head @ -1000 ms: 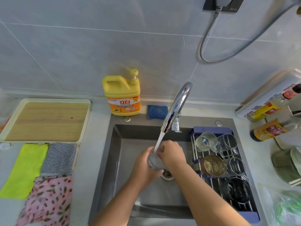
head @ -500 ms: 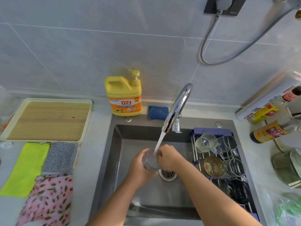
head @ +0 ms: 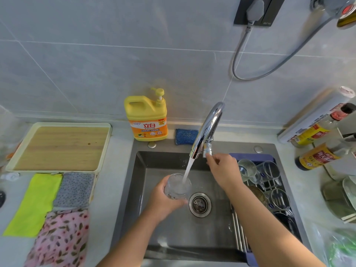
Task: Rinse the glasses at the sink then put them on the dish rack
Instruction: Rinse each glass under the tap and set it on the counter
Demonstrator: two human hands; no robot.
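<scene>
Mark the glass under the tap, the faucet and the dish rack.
glass [head: 177, 187], head view, its clear body.
faucet [head: 208, 128], head view, middle of chrome spout.
dish rack [head: 238, 234], head view, bare steel rails.

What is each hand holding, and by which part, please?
The left hand grips the glass round its side; the right hand is at the tap lever, hold unclear.
</scene>
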